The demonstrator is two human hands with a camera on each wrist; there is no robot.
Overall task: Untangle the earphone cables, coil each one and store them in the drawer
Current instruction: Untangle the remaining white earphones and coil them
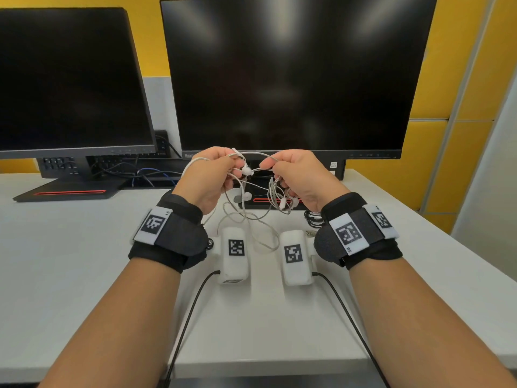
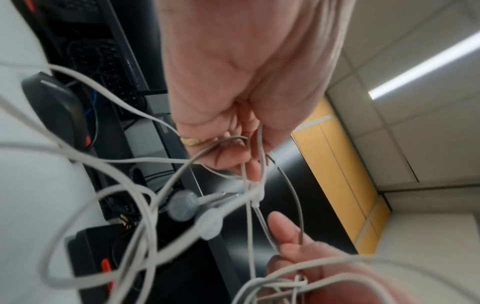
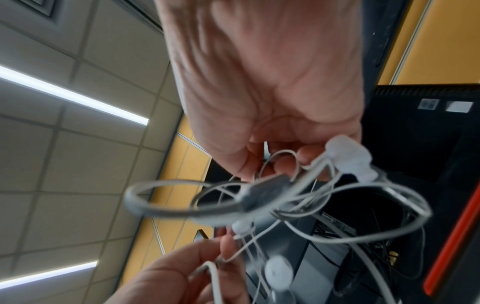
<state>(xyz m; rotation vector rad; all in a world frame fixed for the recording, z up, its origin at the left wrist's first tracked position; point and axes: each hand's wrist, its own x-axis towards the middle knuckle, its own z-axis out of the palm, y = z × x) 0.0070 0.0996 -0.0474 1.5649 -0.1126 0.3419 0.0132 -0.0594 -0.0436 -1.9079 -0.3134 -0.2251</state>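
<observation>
A tangle of white earphone cables (image 1: pixel 253 189) hangs in the air between both hands, above the white desk (image 1: pixel 70 247) and in front of the big monitor. My left hand (image 1: pixel 215 170) grips a bunch of strands at the tangle's left, fingers curled round them (image 2: pixel 249 156). My right hand (image 1: pixel 291 170) pinches strands at the right side (image 3: pixel 278 164). Several white earbuds (image 1: pixel 246 170) dangle in the knot; one earbud (image 3: pixel 348 158) swings just under my right fingers. Loose loops droop to the desk between the wrist cameras. No drawer shows in any view.
Two dark monitors (image 1: pixel 293 77) (image 1: pixel 70 79) stand at the back on black bases with red stripes (image 1: pixel 70 192). Black cables (image 1: pixel 145 175) lie behind them. A coiled black cable (image 1: pixel 313 219) lies near my right wrist. A yellow wall is behind and to the right.
</observation>
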